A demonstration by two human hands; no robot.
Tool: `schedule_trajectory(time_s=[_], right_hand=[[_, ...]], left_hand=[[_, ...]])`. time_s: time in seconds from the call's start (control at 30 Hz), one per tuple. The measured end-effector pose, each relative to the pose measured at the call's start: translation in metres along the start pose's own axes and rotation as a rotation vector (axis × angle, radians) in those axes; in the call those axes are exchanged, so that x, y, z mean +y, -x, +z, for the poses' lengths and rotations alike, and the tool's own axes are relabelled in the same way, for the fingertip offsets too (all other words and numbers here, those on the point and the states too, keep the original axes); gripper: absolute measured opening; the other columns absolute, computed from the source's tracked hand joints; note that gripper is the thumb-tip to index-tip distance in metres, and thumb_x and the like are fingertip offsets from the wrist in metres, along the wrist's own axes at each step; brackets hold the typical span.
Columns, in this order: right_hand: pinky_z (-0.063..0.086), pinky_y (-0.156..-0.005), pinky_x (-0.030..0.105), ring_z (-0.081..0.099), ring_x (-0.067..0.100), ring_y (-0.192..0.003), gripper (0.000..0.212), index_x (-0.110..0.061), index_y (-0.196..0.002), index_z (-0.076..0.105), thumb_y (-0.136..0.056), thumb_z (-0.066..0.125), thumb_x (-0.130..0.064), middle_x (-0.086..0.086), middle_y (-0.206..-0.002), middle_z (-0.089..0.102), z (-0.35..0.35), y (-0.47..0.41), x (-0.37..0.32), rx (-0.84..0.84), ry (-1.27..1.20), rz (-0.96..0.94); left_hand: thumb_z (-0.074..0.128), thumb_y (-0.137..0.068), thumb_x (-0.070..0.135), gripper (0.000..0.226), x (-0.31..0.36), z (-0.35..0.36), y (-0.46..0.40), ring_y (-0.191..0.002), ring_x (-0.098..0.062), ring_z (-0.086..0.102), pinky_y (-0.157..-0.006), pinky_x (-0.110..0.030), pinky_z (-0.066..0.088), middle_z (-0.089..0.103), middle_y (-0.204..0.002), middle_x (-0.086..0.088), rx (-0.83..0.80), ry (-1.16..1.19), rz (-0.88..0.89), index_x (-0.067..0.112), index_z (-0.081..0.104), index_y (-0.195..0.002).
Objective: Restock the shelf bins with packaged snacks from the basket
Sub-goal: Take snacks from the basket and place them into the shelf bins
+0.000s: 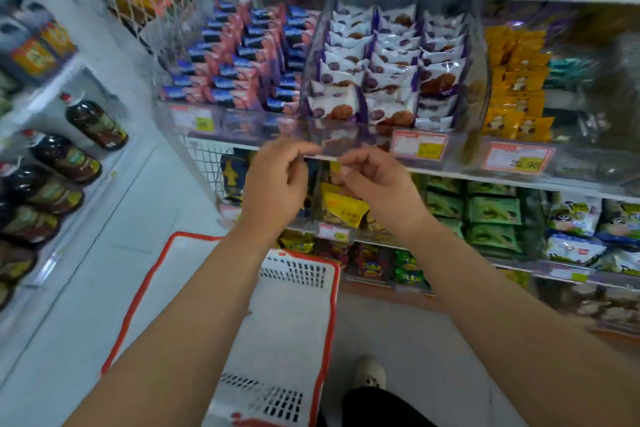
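My left hand (277,184) and my right hand (377,187) are raised side by side in front of the middle shelf. Each pinches one end of a thin pale strip (322,157), which looks like the front lip of a clear bin. That clear bin (346,144) holds rows of white-and-purple waffle packs (388,80). The white basket with a red rim (138,295) stands on the floor under my forearms. No packs show in the part of it that I see.
Blue-and-pink packs (242,66) fill the bin to the left, yellow packs (516,80) the one to the right. Green packs (491,215) and other snacks sit on lower shelves. Dark bottles (93,121) line a shelf at left. My shoe (370,373) is beside the basket.
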State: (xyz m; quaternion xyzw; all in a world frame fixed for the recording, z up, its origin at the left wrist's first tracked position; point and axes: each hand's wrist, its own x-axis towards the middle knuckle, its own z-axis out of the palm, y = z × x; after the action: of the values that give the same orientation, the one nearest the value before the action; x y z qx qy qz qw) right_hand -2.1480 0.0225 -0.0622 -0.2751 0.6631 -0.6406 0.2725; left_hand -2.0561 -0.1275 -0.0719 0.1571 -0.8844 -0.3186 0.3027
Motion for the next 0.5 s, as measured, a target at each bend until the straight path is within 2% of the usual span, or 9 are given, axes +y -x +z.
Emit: schedule_trajectory(time_s=[0.07,0.1,0.17,0.23,0.3,0.33,0.43,0.5], right_hand=[[0.055,-0.069,0.022,0.064,0.007,-0.070,0.009,-0.013,-0.096,0.059,-0.095,0.058,-0.004,0.006,-0.081,0.066,0.035,0.004,0.027,-0.124,0.034,0.102],[0.055,-0.070,0.023,0.064,0.008,-0.068,0.009,-0.014,-0.094,0.060,-0.094,0.059,-0.005,0.005,-0.080,0.067,0.052,0.006,0.043,-0.178,0.053,0.159],[0.054,-0.069,0.024,0.064,0.007,-0.065,0.010,-0.018,-0.092,0.060,-0.093,0.062,-0.008,-0.001,-0.078,0.069,0.088,0.012,0.080,-0.251,0.058,0.298],[0.050,-0.067,0.026,0.065,0.006,-0.065,0.008,-0.022,-0.093,0.059,-0.094,0.063,-0.014,-0.002,-0.083,0.071,0.121,0.019,0.115,-0.313,0.106,0.429],[0.047,-0.065,0.024,0.065,0.006,-0.067,0.005,-0.022,-0.095,0.058,-0.096,0.061,-0.019,-0.002,-0.089,0.069,0.150,0.026,0.146,-0.366,0.159,0.545],[0.047,-0.064,0.022,0.065,0.007,-0.070,0.003,-0.020,-0.098,0.059,-0.096,0.061,-0.020,-0.002,-0.092,0.068,0.164,0.030,0.159,-0.390,0.172,0.606],[0.046,-0.065,0.020,0.061,0.013,-0.079,0.010,-0.015,-0.106,0.060,-0.097,0.059,-0.020,-0.002,-0.099,0.062,0.204,0.037,0.206,-0.433,0.254,0.732],[0.044,-0.063,0.017,0.057,0.016,-0.083,0.017,-0.012,-0.114,0.061,-0.098,0.055,-0.015,-0.002,-0.107,0.056,0.229,0.036,0.243,-0.486,0.387,0.721]], left_hand=[[0.050,-0.094,0.003,0.029,-0.041,-0.019,0.041,-0.091,0.000,0.060,-0.081,-0.013,0.046,0.065,-0.097,0.016,0.029,0.075,-0.237,0.024,0.069,-0.100],[0.050,-0.094,0.001,0.032,-0.066,-0.029,0.063,-0.090,0.003,0.061,-0.081,-0.014,0.048,0.066,-0.096,0.017,0.045,0.108,-0.381,0.029,0.067,-0.097],[0.051,-0.092,-0.001,0.035,-0.117,-0.048,0.106,-0.083,0.002,0.064,-0.078,-0.017,0.050,0.071,-0.095,0.007,0.049,0.119,-0.638,0.031,0.066,-0.092],[0.055,-0.092,0.001,0.027,-0.161,-0.069,0.147,-0.088,-0.008,0.066,-0.078,-0.018,0.047,0.071,-0.099,-0.002,-0.026,0.061,-0.807,0.026,0.066,-0.092],[0.059,-0.094,0.007,0.015,-0.196,-0.086,0.183,-0.095,-0.019,0.066,-0.082,-0.025,0.046,0.069,-0.097,-0.001,-0.133,0.031,-0.920,0.020,0.067,-0.095],[0.058,-0.095,0.010,0.011,-0.210,-0.094,0.197,-0.093,-0.020,0.066,-0.081,-0.026,0.046,0.068,-0.094,0.001,-0.192,0.028,-0.962,0.017,0.067,-0.096],[0.052,-0.094,0.004,0.020,-0.245,-0.104,0.226,-0.100,-0.025,0.064,-0.087,-0.029,0.045,0.068,-0.104,-0.005,-0.310,-0.015,-1.017,0.019,0.066,-0.096],[0.048,-0.093,0.000,0.027,-0.263,-0.103,0.233,-0.103,-0.028,0.064,-0.090,-0.031,0.046,0.069,-0.109,-0.009,-0.336,0.004,-1.040,0.021,0.065,-0.095]])
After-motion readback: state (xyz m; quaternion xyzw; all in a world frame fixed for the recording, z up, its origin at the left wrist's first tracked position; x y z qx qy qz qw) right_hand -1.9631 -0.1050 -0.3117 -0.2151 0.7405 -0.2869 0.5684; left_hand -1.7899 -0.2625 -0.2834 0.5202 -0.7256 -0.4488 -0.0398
